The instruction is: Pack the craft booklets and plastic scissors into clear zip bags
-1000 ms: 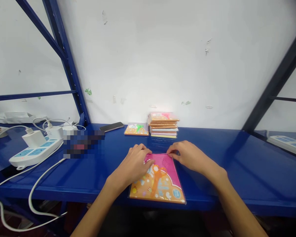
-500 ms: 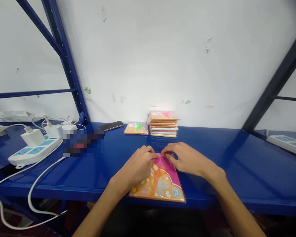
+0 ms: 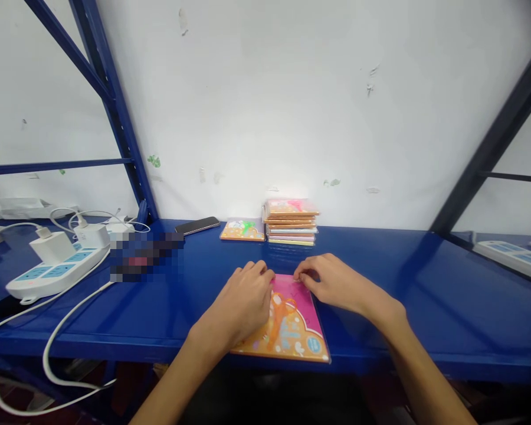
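Observation:
A flat pink-and-orange packet (image 3: 298, 321) in clear plastic lies at the table's front edge, with an orange figure on its front. My left hand (image 3: 250, 301) rests over its left side, fingers curled at the upper left corner and covering part of it. At the upper right corner, my right hand (image 3: 325, 280) pinches the plastic edge between thumb and fingertips. Behind the hands stands a stack of similar packets (image 3: 291, 223), several high. One more packet (image 3: 242, 229), with a green figure, lies flat beside the stack on its left.
The blue metal table (image 3: 380, 260) backs onto a white wall. A black phone (image 3: 197, 225) lies left of the packets. Further left are a white power strip (image 3: 57, 273) with plugged-in chargers and loose white cables (image 3: 48, 348), next to a blurred dark object (image 3: 146, 258). Blue rack posts (image 3: 124, 127) rise at the side.
My hands have drawn slightly apart along the packet's top edge, the left one shifting left and the right one a little right. The packet stays about where it was.

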`<action>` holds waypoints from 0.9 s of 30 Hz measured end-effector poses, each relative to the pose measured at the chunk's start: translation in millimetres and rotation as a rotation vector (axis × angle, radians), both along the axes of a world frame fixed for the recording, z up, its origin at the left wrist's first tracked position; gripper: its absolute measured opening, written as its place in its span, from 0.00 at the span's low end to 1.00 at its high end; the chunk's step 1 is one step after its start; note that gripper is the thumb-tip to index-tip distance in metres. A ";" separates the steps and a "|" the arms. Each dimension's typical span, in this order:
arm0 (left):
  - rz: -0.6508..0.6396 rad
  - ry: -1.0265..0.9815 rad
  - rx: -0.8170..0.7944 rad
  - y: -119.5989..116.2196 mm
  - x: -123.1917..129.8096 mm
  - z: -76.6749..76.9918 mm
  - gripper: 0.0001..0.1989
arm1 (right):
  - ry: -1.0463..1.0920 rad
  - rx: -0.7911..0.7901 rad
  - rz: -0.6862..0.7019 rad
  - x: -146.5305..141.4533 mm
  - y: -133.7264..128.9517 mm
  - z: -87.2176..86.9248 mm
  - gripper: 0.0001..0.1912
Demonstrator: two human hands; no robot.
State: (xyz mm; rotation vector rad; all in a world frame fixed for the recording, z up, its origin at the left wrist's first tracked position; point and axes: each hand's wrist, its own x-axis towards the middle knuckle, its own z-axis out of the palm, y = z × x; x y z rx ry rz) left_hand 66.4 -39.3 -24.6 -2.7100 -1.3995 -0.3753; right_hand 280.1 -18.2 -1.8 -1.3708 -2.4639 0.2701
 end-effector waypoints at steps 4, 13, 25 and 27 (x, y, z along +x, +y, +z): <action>-0.018 0.007 0.015 -1.1 0.2 0.3 0.18 | 0.014 0.026 0.063 -3.3 -0.9 -1.1 0.20; -0.040 -0.160 -0.102 6.2 -13.3 4.2 0.15 | 0.044 0.014 0.042 -6.6 -2.3 -0.5 0.20; 0.087 -0.069 -0.067 3.1 -19.6 10.4 0.16 | 0.048 0.014 -0.007 -12.0 -4.2 -1.1 0.19; 0.091 -0.066 -0.035 5.8 -17.4 7.4 0.16 | 0.057 -0.002 -0.019 -12.2 -3.8 -2.8 0.18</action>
